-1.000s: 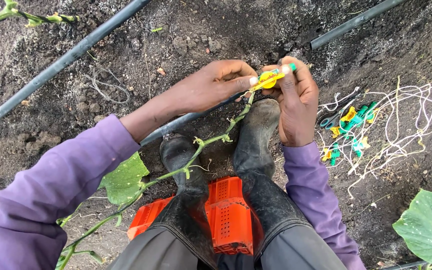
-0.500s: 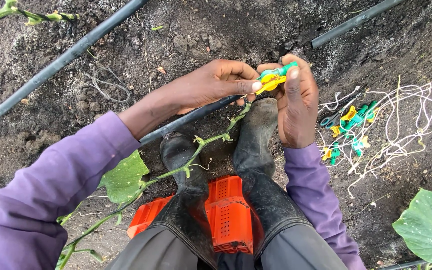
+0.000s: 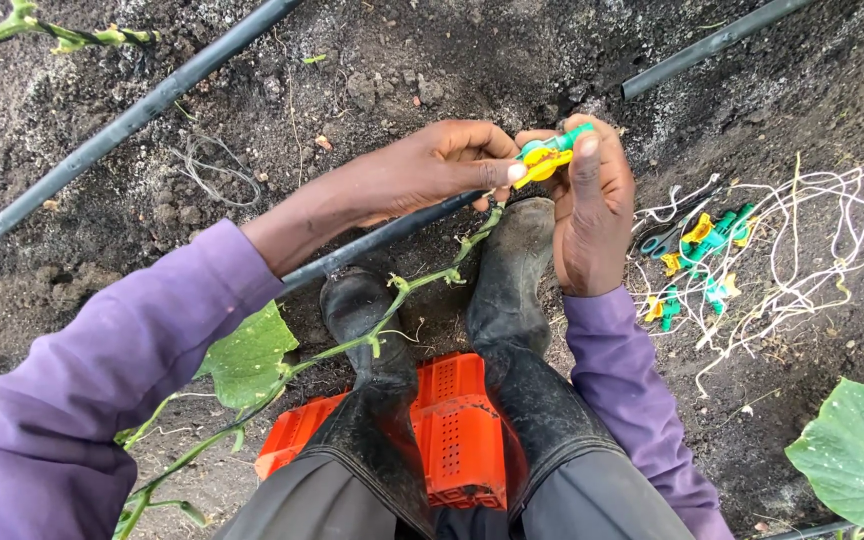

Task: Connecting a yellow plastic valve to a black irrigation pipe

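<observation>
Dark, clumpy soil (image 3: 372, 90) underfoot, outdoors. Nearest: orange crate (image 3: 447, 430) under black rubber boots (image 3: 512, 270). Green vine (image 3: 352, 345) running diagonally across boots, up toward hands. Left hand (image 3: 432, 170) pinching yellow-green clip (image 3: 550, 155) at fingertips; right hand (image 3: 592, 210) grasping same clip from other side, thumb on top. Clip held just above vine tip. Right of hands: heap of spare clips (image 3: 702, 250) tangled in white string (image 3: 802, 240). Beyond: black irrigation hoses (image 3: 132, 120) lying on soil.

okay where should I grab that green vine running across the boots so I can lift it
Probably the bare stretch of vine between the leaf and the left boot, pinched lightly from above. There the stem lies exposed, away from the tip at the clip held by both hands.
</observation>
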